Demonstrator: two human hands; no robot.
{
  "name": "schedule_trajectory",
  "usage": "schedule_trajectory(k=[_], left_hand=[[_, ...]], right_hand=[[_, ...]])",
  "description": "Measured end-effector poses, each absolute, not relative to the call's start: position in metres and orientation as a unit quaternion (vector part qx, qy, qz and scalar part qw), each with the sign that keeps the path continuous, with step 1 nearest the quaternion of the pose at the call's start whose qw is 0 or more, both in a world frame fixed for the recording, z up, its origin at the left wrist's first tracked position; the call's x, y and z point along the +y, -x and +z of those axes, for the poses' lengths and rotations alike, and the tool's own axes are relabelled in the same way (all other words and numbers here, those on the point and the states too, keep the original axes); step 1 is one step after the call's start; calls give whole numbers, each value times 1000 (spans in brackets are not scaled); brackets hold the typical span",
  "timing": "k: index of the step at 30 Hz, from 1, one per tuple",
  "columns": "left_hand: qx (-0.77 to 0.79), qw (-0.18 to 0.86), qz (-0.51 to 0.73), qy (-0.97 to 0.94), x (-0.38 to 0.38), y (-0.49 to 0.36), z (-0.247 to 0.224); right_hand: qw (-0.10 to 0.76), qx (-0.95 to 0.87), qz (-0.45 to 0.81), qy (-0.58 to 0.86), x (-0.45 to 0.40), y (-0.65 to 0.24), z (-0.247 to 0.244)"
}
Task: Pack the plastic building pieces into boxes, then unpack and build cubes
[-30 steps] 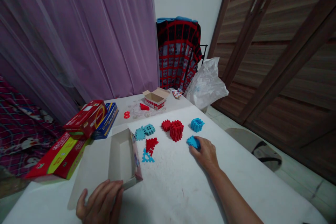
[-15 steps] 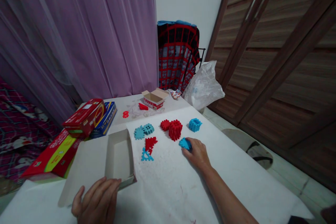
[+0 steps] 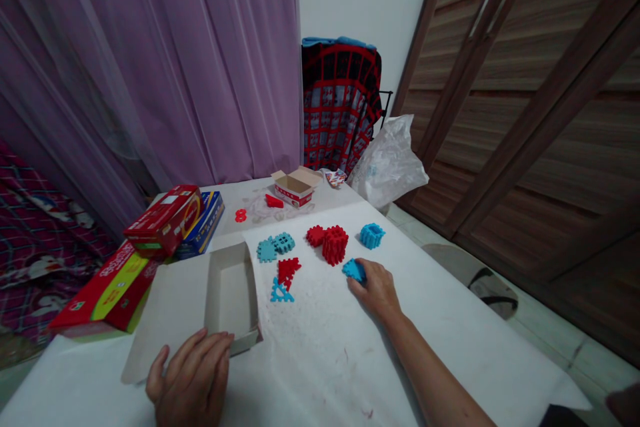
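My right hand point(image 3: 376, 288) is closed around a small stack of blue interlocking building pieces point(image 3: 354, 270) on the white-covered table, fingers partly hiding it. Behind it stand stacked red interlocking pieces point(image 3: 335, 245), and a stack of blue pieces point(image 3: 372, 235) lies off to the right. Resting flat with fingers stretched out, my left hand point(image 3: 193, 377) touches the near edge of an open cardboard box point(image 3: 230, 290), whose inside shows bare. Between the hands lie red triangular pieces point(image 3: 287, 270), a blue triangular piece point(image 3: 281, 291) and teal pieces point(image 3: 267, 250).
Boxes in red point(image 3: 163, 220) and blue point(image 3: 201, 227) are piled at the left. Farther back are a small open carton point(image 3: 294, 195), a red piece point(image 3: 273, 201) and a red figure-eight piece point(image 3: 241, 215). A plastic bag point(image 3: 387, 163) hangs beyond the table's right edge.
The camera view has shifted slightly, moving the whole scene a little right and up. Both hands keep their places, the right one still on the blue pieces.
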State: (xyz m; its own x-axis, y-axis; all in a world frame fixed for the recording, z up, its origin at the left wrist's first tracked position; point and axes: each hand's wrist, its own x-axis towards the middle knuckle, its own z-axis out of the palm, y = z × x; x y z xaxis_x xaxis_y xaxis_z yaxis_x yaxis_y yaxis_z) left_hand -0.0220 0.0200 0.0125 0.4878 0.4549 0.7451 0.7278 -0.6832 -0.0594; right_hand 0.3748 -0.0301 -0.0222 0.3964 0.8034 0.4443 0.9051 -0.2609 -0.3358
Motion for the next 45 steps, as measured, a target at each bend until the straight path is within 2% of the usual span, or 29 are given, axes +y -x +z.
schedule_trajectory(k=[19,24,28,33,38,42,45], left_hand=[[-372,179,-347,842,20,24,6],[-370,184,-337,846,22,28,-1],[-361,186,-340,848,23,28,-2],[-347,198,-355,845,21,26,2],[-355,205,-355,840,18,22,7],[-349,209,-362,839,16,18,13],[-359,199,-367,835,13,15,17]], right_hand=[[301,-543,-100,778,-31,-374,-24],[363,-523,-112,763,-23,-379,-21],[406,-507,-130,750,4,-376,11],[352,-522,-125,767,39,-359,55],[283,-522,-122,795,48,-345,64],[285,-528,-155,784,42,-334,66],[305,-596,-173,722,41,-320,70]])
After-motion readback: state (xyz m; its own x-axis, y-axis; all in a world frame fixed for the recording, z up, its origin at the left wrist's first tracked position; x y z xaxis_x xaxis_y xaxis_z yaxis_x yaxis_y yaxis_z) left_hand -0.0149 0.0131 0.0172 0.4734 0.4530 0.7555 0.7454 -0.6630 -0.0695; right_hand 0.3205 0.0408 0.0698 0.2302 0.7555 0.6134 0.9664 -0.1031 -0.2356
